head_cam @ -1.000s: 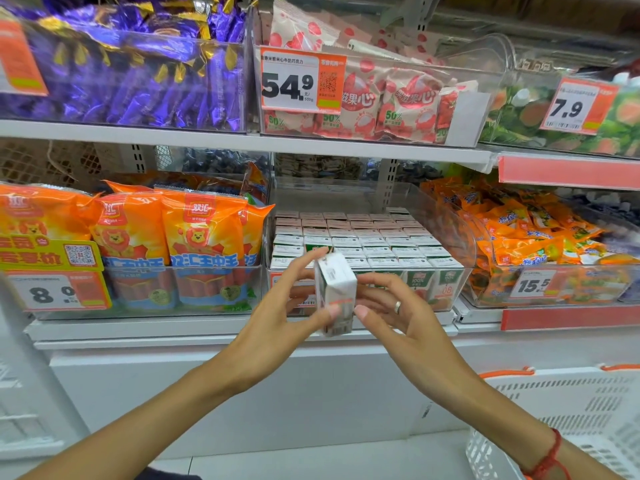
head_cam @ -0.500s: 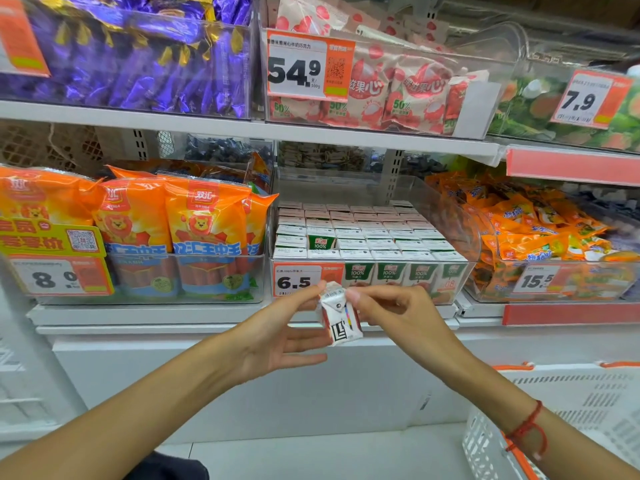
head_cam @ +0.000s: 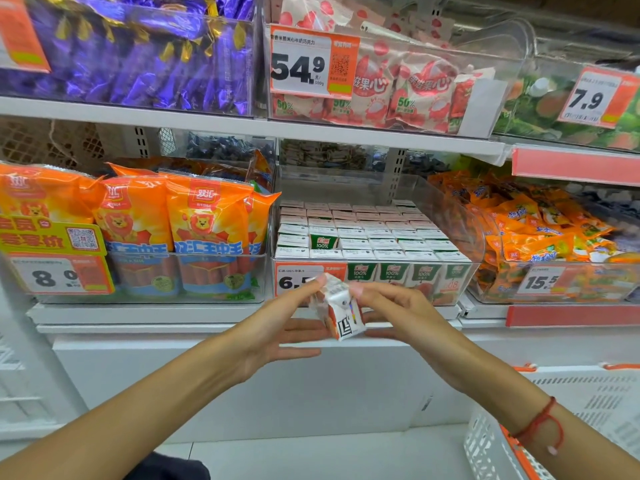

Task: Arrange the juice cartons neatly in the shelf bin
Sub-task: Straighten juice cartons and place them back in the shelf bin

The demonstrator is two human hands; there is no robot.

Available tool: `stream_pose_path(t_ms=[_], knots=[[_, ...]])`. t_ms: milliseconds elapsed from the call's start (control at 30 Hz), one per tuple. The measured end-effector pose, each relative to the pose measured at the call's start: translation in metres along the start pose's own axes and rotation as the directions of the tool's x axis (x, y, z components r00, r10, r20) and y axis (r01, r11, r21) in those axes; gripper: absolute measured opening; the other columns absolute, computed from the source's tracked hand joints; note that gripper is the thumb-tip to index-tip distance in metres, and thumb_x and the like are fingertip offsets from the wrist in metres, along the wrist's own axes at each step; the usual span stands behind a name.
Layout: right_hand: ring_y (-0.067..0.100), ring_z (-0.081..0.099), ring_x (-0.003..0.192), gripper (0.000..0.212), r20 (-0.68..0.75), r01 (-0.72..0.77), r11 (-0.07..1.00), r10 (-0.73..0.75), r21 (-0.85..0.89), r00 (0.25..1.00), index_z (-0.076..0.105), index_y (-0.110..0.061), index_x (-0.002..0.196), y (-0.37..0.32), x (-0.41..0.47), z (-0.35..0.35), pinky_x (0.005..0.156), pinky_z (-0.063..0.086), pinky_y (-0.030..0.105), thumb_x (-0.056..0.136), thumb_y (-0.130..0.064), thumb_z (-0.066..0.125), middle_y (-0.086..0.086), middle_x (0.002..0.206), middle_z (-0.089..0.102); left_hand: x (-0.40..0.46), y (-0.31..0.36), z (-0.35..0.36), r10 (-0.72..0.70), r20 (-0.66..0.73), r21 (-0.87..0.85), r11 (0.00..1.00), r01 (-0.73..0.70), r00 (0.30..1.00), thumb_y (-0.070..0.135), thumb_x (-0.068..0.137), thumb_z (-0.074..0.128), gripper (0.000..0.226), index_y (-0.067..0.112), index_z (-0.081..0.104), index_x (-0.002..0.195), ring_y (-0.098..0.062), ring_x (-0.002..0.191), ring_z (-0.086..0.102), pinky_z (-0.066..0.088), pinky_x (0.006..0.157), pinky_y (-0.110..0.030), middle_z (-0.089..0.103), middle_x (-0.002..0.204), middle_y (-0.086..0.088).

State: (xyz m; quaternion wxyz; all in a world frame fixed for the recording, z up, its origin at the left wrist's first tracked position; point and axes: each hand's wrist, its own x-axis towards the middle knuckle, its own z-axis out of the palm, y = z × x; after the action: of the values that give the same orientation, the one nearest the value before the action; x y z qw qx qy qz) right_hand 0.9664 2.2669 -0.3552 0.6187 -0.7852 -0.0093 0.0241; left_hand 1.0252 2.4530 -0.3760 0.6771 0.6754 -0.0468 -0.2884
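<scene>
A small white juice carton (head_cam: 341, 308) hangs tilted in front of the shelf edge, held between both hands. My left hand (head_cam: 282, 327) pinches its upper left corner with thumb and forefinger, the other fingers stretched out underneath. My right hand (head_cam: 394, 310) grips its right side with curled fingers. Just behind stands the clear shelf bin (head_cam: 464, 233), filled with rows of upright juice cartons (head_cam: 377, 237). One gap in the second row from the front, near the left, shows a green carton face (head_cam: 322, 241). A 6.5 price tag (head_cam: 294, 279) covers the bin's front left.
Orange sausage packs (head_cam: 204, 230) fill the bin to the left, orange snack bags (head_cam: 540, 233) the bin to the right. Purple candy and pink bags sit on the shelf above. A white plastic basket (head_cam: 512, 455) stands at the lower right.
The carton came down from in front of the bin to below its front edge and tipped from upright to tilted, as both hands turned it. The view shifted slightly.
</scene>
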Motion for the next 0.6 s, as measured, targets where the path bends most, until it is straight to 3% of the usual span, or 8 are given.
stream_pose_path(t_ms=[100, 200, 300, 433, 500, 600], knots=[[0.009, 0.065, 0.107, 0.027, 0.049, -0.07, 0.997, 0.07, 0.012, 0.996, 0.066, -0.028, 0.112, 0.0, 0.002, -0.004, 0.094, 0.052, 0.031, 0.086, -0.025, 0.067, -0.008, 0.111, 0.072, -0.004, 0.003, 0.005, 0.269, -0.113, 0.081, 0.962, -0.261, 0.957, 0.055, 0.072, 0.071, 0.046, 0.041, 0.057, 0.114, -0.007, 0.087, 0.073, 0.057, 0.064, -0.02, 0.076, 0.092, 0.008], [0.01, 0.066, 0.105, 0.031, 0.019, -0.054, 0.998, 0.054, 0.013, 0.998, 0.062, -0.023, 0.111, 0.003, 0.001, -0.005, 0.097, 0.052, 0.032, 0.083, -0.018, 0.074, -0.004, 0.11, 0.071, -0.008, 0.005, 0.01, 0.418, -0.104, 0.106, 0.907, -0.408, 0.903, 0.056, 0.061, 0.077, 0.055, 0.057, 0.053, 0.11, -0.005, 0.095, 0.07, 0.056, 0.081, -0.026, 0.075, 0.1, 0.009], [0.003, 0.067, 0.097, 0.038, -0.043, 0.033, 0.999, -0.033, 0.013, 0.999, 0.058, -0.022, 0.111, 0.007, 0.0, -0.001, 0.083, 0.052, 0.017, 0.079, -0.018, 0.079, -0.007, 0.106, 0.071, -0.007, 0.005, 0.012, 0.436, -0.077, 0.09, 0.899, -0.429, 0.897, 0.052, 0.061, 0.078, 0.073, 0.051, 0.045, 0.126, -0.003, 0.101, 0.068, 0.051, 0.091, -0.029, 0.072, 0.109, 0.012], [0.002, 0.064, 0.096, 0.051, -0.192, 0.18, 0.969, -0.212, -0.171, 0.958, 0.059, -0.029, 0.119, 0.012, 0.004, 0.002, 0.086, 0.052, 0.019, 0.075, -0.021, 0.083, -0.011, 0.105, 0.067, -0.005, 0.007, 0.013, 0.44, -0.092, 0.058, 0.898, -0.437, 0.893, 0.035, 0.073, 0.075, 0.048, 0.03, 0.06, 0.119, -0.009, 0.103, 0.069, 0.054, 0.093, -0.029, 0.072, 0.113, 0.006], [0.0, 0.061, 0.097, 0.057, -0.239, 0.237, 0.906, -0.33, -0.35, 0.913, 0.06, -0.029, 0.124, 0.012, 0.005, -0.001, 0.086, 0.051, 0.017, 0.073, -0.022, 0.084, -0.012, 0.109, 0.064, -0.003, 0.007, 0.01, 0.424, -0.127, 0.059, 0.906, -0.42, 0.897, 0.021, 0.081, 0.075, 0.035, 0.024, 0.067, 0.114, -0.011, 0.1, 0.07, 0.056, 0.086, -0.024, 0.073, 0.11, 0.004], [0.009, 0.053, 0.104, 0.06, -0.189, 0.298, 0.71, -0.519, -0.638, 0.834, 0.057, -0.03, 0.13, 0.012, 0.007, -0.005, 0.082, 0.048, 0.019, 0.075, -0.021, 0.082, -0.012, 0.111, 0.056, 0.0, 0.008, 0.007, 0.381, -0.129, 0.016, 0.924, -0.383, 0.915, 0.012, 0.082, 0.073, 0.031, 0.017, 0.068, 0.112, -0.011, 0.094, 0.072, 0.057, 0.077, -0.019, 0.075, 0.102, 0.0]])
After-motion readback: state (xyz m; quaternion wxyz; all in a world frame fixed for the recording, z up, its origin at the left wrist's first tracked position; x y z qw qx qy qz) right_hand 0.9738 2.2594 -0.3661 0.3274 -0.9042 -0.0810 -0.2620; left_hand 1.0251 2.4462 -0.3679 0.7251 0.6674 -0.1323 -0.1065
